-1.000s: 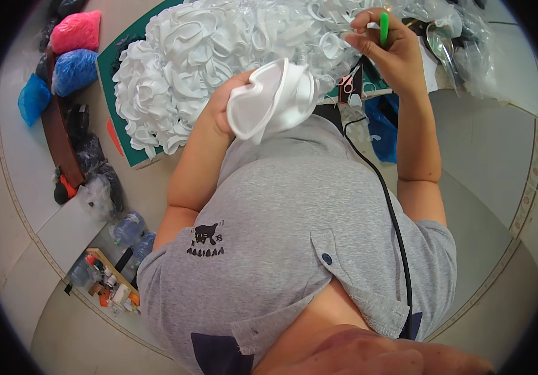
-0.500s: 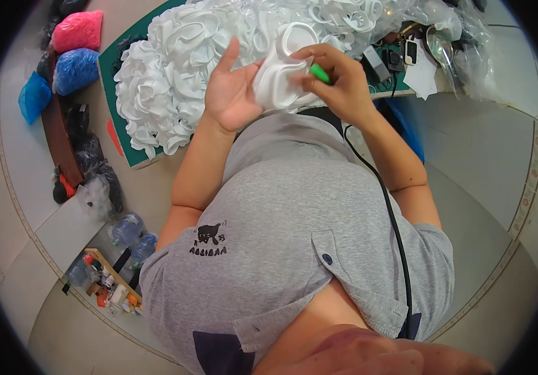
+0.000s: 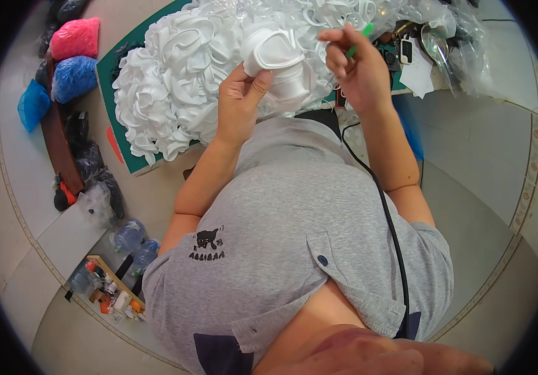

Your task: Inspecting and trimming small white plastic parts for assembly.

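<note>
My left hand (image 3: 242, 94) pinches a white curled, layered soft band (image 3: 276, 51) between thumb and fingers and holds it up over the table's front edge. Beneath it, more white layers (image 3: 291, 87) hang near my wrist; whether they belong to the same piece I cannot tell. My right hand (image 3: 364, 75), raised to the right and apart from the white band, holds a slim bright green tool (image 3: 361, 40) in bent fingers; its working end is hidden. Close by on the left lies a big heap of similar white looped pieces (image 3: 172, 75).
The heap covers much of a green-topped table (image 3: 108, 81). At the table's right are clear plastic bags (image 3: 472, 56), a white paper (image 3: 417, 78) and small dark devices. A black cable (image 3: 381, 187) runs down my front. Pink (image 3: 75, 37) and blue bags (image 3: 76, 78) stand at left.
My left hand has closed on the white band and turned upright with it. My right hand has let go of the band and moved up and right, still with the green tool.
</note>
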`<state>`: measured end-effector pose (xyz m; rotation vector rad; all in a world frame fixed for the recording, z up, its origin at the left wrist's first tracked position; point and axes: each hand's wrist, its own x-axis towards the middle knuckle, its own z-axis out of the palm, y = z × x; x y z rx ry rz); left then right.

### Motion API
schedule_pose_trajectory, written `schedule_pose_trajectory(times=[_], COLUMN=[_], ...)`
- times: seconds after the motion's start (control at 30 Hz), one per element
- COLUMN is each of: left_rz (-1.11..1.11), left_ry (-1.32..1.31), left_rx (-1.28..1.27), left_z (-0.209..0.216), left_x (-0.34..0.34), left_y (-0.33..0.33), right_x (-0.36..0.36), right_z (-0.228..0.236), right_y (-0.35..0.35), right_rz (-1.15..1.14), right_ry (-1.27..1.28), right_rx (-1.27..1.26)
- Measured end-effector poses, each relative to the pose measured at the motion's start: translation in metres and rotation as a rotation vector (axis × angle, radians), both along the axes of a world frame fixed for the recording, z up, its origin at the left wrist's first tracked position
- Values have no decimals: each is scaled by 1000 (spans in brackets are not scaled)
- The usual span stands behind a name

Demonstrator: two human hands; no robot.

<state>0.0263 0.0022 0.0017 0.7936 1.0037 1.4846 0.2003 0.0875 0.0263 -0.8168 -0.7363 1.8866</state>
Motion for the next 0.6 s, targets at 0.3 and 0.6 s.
schedule_pose_trajectory(times=[0.3, 0.6], left_rz=[-34, -196], left_ry=[-8, -109], left_rx=[13, -175], left_z=[11, 13], left_x=[3, -4], left_y=[-2, 3], right_x=[6, -6], right_z=[2, -15], right_y=[-11, -6], right_rz=[13, 93], right_ry=[-140, -442], right_rx=[459, 546])
